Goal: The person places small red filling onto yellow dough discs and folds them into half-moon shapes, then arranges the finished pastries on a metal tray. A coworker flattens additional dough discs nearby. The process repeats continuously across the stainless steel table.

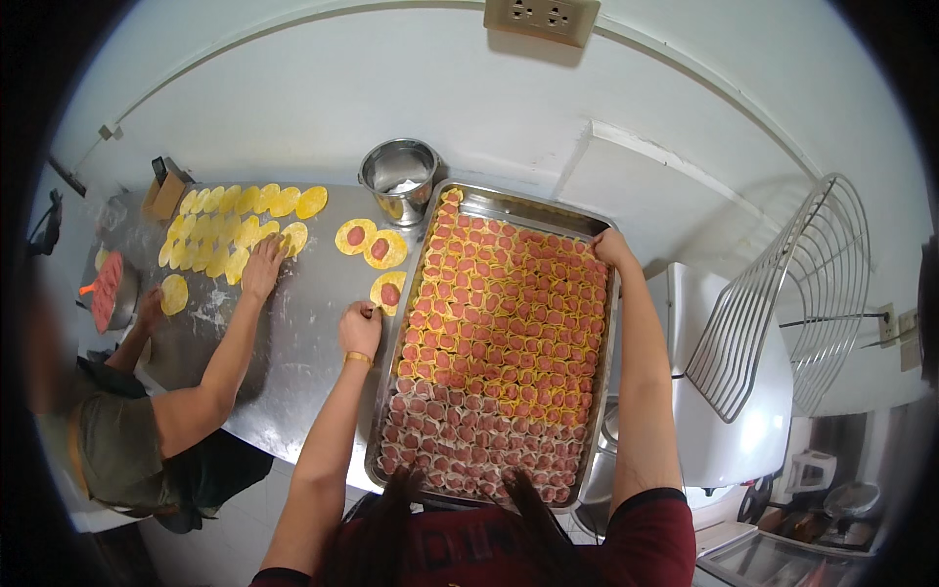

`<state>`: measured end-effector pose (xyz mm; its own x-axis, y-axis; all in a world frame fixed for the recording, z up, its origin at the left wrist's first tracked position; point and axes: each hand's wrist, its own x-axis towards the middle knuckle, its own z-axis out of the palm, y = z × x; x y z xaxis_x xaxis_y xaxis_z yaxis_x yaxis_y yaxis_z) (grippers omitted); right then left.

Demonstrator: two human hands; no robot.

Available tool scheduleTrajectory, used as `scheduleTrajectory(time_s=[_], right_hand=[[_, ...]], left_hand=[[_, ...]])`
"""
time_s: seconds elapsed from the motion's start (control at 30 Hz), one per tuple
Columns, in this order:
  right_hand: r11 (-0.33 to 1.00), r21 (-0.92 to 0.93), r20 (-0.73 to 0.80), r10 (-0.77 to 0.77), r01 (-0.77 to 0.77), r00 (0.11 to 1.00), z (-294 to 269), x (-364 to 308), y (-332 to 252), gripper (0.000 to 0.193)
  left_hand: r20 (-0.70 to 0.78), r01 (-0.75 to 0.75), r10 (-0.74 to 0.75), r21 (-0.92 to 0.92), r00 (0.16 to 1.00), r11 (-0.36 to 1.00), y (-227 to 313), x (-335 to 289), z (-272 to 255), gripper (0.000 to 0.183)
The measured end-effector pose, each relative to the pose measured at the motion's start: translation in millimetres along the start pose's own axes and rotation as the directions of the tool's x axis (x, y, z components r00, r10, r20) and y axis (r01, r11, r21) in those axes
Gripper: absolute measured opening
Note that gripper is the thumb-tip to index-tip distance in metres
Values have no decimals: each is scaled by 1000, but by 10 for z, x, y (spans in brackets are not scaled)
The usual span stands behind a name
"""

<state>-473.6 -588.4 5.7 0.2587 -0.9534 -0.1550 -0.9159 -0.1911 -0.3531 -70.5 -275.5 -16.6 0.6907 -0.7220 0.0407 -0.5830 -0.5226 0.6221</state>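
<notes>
Dumplings (489, 303) pack the tray (509, 207) at the surface's (289, 342) right end. My left fingers (368, 310) curl beside a filled wrapper (390, 291); a careless sweep could smear it. My right fingers (601, 242) bend over the tray's far right corner; pressing could squash pieces. Whether either grasps anything, I cannot tell.

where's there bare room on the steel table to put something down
The steel table has room between the plain wrappers and three meat-topped ones, continuing down between the co-worker's arm and the wearer's left forearm. A smaller floury patch lies between the co-worker's hands. The tray is crowded, packed with meat-filled pieces.
</notes>
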Motion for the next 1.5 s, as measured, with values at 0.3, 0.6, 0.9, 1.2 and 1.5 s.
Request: scheduleTrajectory(time_s=[0.3,0.6,0.9,1.2,1.5], right_hand=[[955,-219,111,-181,202,977,136,340,385,12],[742,-506,298,-328,440,897,216,490,464,17],[966,258,-242,86,-21,966,-660,-597,-655,20],[690,706,4,-229,159,973,621,-2164,-2373,24],[236,884,431,-78,-404,899,2117,-3310,-3846,31]], left_hand=[[-10,-14,12,-174,1000,985,-165,-52,-32,15],[29,52,-46,-300,999,952,-589,-359,-374,10],[46,122,-119,-608,992,784,-982,-313,-182,11],[484,503,-135,-838,864,212,-1131,-462,-534,19],[640,632,102,-769,762,97,-1550,-919,-1425,23]])
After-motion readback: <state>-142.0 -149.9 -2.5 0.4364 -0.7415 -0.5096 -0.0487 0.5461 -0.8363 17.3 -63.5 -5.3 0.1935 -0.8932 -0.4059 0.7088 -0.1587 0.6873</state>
